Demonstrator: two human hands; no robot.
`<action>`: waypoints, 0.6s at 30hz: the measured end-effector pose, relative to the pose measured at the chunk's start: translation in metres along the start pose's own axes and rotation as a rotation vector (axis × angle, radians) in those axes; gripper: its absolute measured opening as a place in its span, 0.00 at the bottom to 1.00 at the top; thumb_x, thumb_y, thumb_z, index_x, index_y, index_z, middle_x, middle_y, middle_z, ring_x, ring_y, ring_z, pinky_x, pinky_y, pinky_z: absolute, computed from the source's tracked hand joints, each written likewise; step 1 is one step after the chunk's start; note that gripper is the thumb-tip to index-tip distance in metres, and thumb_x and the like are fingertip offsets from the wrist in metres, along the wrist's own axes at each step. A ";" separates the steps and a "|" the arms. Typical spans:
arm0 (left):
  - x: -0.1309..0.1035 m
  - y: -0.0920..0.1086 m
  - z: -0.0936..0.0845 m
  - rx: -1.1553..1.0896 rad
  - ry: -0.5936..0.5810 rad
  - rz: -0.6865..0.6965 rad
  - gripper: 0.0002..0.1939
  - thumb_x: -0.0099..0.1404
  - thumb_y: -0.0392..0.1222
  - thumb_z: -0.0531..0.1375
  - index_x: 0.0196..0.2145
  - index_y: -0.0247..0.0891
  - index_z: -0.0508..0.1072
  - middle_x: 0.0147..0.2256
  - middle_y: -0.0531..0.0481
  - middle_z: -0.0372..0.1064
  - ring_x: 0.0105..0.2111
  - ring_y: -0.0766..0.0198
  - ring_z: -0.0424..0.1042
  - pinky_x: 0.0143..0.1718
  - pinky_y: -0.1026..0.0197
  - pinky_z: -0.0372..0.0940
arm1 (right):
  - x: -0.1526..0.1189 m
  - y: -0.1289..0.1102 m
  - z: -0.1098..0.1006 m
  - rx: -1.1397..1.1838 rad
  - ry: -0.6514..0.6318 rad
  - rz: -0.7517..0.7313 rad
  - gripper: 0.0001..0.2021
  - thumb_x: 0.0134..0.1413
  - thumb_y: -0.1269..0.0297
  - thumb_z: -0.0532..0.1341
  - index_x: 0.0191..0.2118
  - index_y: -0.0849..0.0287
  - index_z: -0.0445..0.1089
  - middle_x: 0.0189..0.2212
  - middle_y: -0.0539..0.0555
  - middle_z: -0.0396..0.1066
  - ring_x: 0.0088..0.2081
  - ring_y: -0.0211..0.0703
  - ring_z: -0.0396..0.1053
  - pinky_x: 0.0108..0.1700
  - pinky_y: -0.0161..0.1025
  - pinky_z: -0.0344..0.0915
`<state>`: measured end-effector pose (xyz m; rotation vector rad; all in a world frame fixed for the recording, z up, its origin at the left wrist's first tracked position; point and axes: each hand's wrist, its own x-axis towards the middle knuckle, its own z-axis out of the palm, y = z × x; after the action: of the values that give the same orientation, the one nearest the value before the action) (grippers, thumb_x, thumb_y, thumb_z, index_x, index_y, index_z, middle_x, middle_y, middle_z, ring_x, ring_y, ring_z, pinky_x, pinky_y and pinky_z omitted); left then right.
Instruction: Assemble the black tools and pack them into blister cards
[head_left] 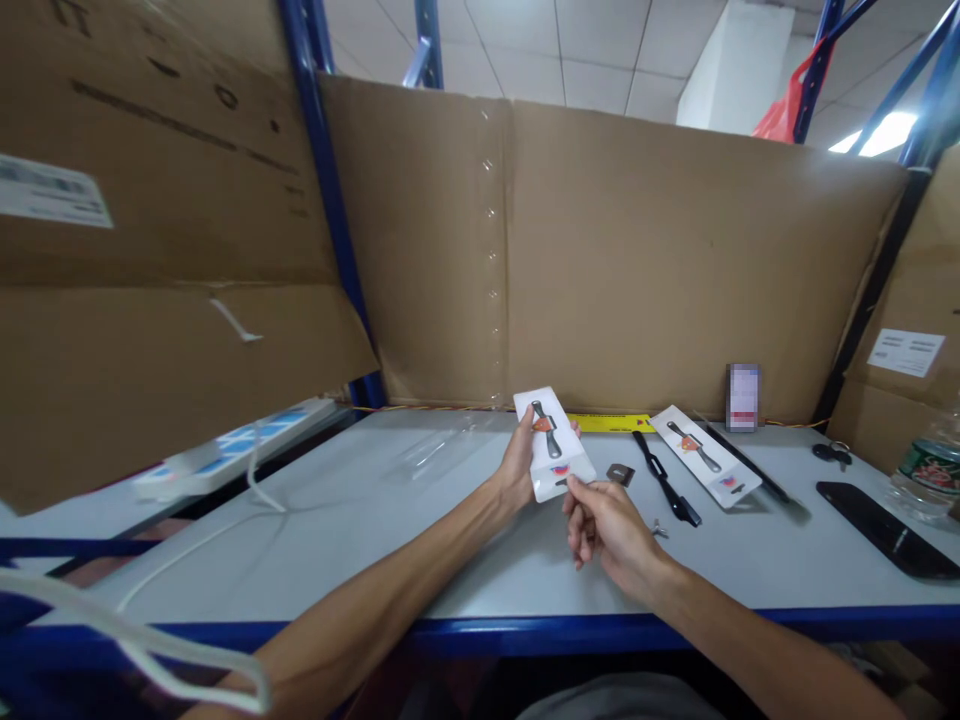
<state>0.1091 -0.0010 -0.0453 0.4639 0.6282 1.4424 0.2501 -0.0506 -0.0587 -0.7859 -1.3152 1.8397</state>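
Observation:
A white packaging card (551,443), printed with a picture of a two-handled spokeshave, is held up over the table. My left hand (517,465) is wrapped round it from its left edge, fingertips showing on the far side. At its lower right corner, my right hand (604,525) pinches the card between thumb and finger. Just right of the hands lie a small metal blade (619,474), a black spokeshave body (666,480) and a small metal screw (659,529). A second printed card (705,458) lies beyond them.
A clear plastic shell (439,450) lies left of the hands. To the right are a dark phone (889,528), keys (832,455) and a bottle (926,475). An upright screen (743,398) leans at the back, near a yellow strip (611,423). A power strip (240,450) sits left.

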 end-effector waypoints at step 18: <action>-0.017 0.005 0.012 0.063 0.107 0.072 0.23 0.72 0.52 0.46 0.41 0.30 0.72 0.24 0.43 0.74 0.19 0.58 0.72 0.19 0.60 0.68 | -0.003 -0.002 0.006 0.166 0.071 0.059 0.19 0.61 0.53 0.61 0.30 0.68 0.74 0.16 0.49 0.67 0.12 0.28 0.54 0.17 0.29 0.55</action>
<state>0.1128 -0.0165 -0.0310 0.4644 0.7509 1.5268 0.2467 -0.0559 -0.0551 -0.8004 -1.0899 1.9213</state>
